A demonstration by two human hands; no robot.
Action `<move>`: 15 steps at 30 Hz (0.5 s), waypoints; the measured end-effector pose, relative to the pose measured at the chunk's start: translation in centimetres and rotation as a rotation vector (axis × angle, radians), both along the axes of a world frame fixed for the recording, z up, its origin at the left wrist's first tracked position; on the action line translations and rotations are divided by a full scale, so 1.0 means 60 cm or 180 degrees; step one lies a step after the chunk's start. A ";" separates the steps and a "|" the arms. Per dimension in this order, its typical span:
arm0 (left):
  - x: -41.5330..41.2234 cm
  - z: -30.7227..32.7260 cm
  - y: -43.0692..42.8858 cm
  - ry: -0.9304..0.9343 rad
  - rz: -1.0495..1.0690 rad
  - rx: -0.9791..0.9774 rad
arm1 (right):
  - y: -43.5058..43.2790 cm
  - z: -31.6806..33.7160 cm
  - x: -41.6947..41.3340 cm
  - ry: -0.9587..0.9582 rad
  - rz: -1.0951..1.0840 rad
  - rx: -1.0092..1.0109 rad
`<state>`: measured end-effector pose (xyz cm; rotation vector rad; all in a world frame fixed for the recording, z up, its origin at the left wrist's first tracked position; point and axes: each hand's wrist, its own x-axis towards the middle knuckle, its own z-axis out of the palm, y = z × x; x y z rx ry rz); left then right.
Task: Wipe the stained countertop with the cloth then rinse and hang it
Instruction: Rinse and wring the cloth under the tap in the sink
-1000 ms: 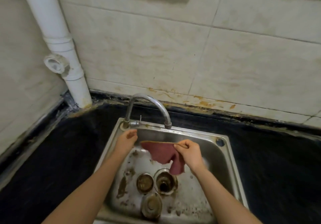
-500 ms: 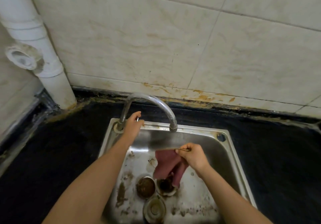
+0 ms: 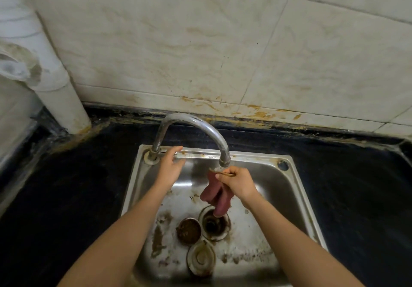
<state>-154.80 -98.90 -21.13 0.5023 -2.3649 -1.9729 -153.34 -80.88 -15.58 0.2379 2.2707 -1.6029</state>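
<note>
A dark red cloth point(image 3: 215, 194) hangs over the steel sink point(image 3: 296, 188), its top edge pinched by my right hand point(image 3: 238, 183) just under the spout of the curved chrome tap point(image 3: 191, 123). The cloth's lower end dangles above the open drain point(image 3: 213, 224). My left hand point(image 3: 170, 164) hovers with relaxed fingers beside the tap's base, over the sink's back rim, holding nothing. The black countertop point(image 3: 66, 193) surrounds the sink.
A round strainer full of brown debris point(image 3: 188, 231) and a metal drain plug point(image 3: 200, 257) lie in the stained basin. A white pipe point(image 3: 55, 81) stands at the back left corner. Stained tiles cover the wall point(image 3: 200, 41) behind.
My right hand has lifted the cloth's top edge up under the tap spout. My left hand has stayed near the tap's base, its fingers spread.
</note>
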 end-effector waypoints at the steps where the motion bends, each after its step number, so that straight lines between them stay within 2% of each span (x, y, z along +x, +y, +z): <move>1: 0.001 -0.002 -0.001 0.0026 -0.0031 -0.0025 | -0.001 0.000 -0.001 -0.0009 0.0007 -0.0051; 5: 0.008 -0.013 -0.005 0.0163 -0.0154 -0.0255 | -0.009 0.000 -0.004 -0.0067 0.0032 -0.0213; 8: 0.016 -0.014 -0.006 0.0228 -0.0209 -0.0434 | -0.015 -0.005 -0.007 -0.0120 0.0087 -0.0069; 12: 0.018 -0.008 0.002 0.0633 -0.0492 -0.0935 | -0.020 -0.008 -0.009 -0.0198 0.0300 -0.0011; 15: 0.021 0.001 0.028 0.0582 -0.0911 -0.0701 | -0.019 -0.005 -0.014 -0.0129 0.0484 0.0013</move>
